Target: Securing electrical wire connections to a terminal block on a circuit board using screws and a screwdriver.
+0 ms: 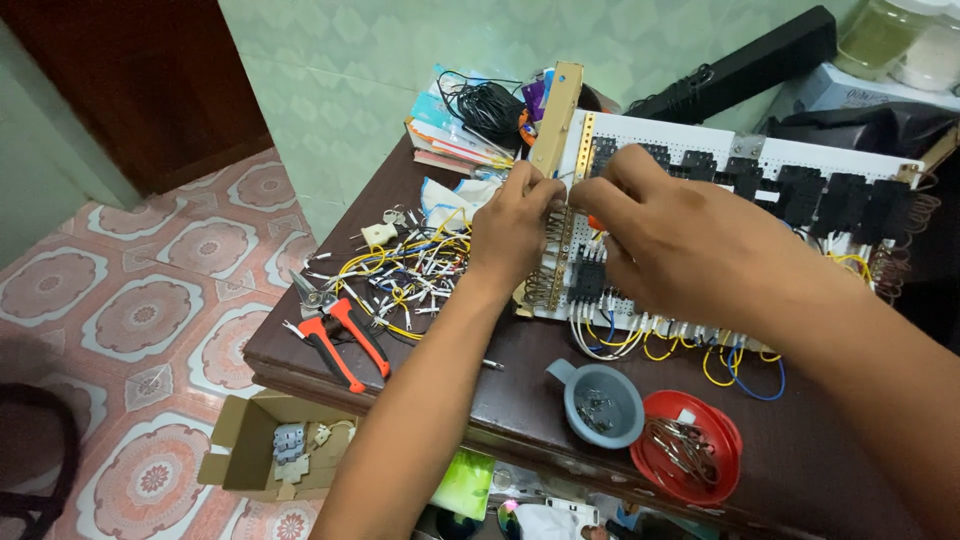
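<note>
My left hand (pixel 515 225) and my right hand (pixel 670 240) meet over the left end of a white perforated board (pixel 690 135) that carries rows of black relay-like blocks (pixel 830 195) and a brass terminal strip (pixel 555 255). The fingertips of both hands pinch something very small near the top of that strip; what it is cannot be made out. Yellow, white and blue wires (pixel 700 350) loop out from the board's lower edge. The board lies on a dark wooden table (pixel 520 380).
A pile of cut yellow and white wires (pixel 410 275) and orange-handled cutters (pixel 335 335) lie left of the board. A grey cup (pixel 600 400) and red lid (pixel 690 445) hold small metal parts. Books with black cable (pixel 480 105) sit behind. A cardboard box (pixel 275 445) is on the tiled floor.
</note>
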